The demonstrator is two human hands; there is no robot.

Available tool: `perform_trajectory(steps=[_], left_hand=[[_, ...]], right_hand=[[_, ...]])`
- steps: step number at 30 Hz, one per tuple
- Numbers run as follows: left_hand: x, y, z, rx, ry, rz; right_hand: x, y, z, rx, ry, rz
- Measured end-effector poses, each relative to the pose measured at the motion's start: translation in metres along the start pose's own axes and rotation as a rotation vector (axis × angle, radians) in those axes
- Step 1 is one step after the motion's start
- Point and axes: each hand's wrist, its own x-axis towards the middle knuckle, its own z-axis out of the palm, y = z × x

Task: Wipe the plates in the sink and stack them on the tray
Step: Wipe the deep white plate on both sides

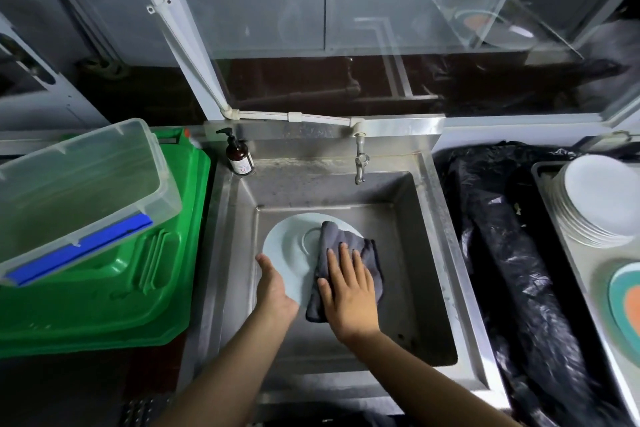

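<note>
Your right hand point(349, 291) lies flat, fingers straight and spread, pressing one dark grey cloth point(341, 250) down onto the right half of one pale plate point(294, 250). Your left hand point(273, 282) holds that plate at its near left rim, thumb on top along the edge; the other fingers are hidden beneath, so you cannot see how they curl. The plate sits upside down, its foot ring showing, over the left half of the steel sink point(426, 253), and the cloth hangs past the plate's near edge toward your wrist. This is the only plate you have in the basin.

To the right of the cloth the basin floor is bare up to the right wall, and there is bare floor behind the plate up to the back wall, where one tap point(361, 163) hangs. One brown pump bottle point(238, 154) stands on the back left corner of the sink's ledge.

On your right, beyond a strip of black plastic sheeting point(512, 253), one metal tray point(588, 274) holds one stack of white plates point(599, 204), too many and too blurred to count, and nearer you one coloured plate point(628, 305) cut off by the frame's edge. On your left, one clear plastic tub point(79, 191) rests tilted on one green bin lid point(145, 288).
</note>
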Motion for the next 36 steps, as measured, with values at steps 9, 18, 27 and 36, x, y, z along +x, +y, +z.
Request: perform_trajectory(steps=[9, 18, 27, 36], left_hand=[[-0.001, -0.004, -0.013, 0.291, -0.017, -0.004], [-0.013, -0.002, -0.036, 0.461, -0.1, 0.071], [-0.012, 0.005, -0.037, 0.314, 0.037, 0.01], [0.019, 0.002, -0.03, 0.023, 0.037, 0.052]], right_hand=[[0.024, -0.02, 0.003, -0.221, -0.131, -0.371], [0.081, -0.015, -0.015, 0.003, -0.297, -0.101], [0.065, 0.038, -0.021, 0.35, -0.276, 0.143], [0.009, 0.013, -0.008, 0.235, -0.136, 0.027]])
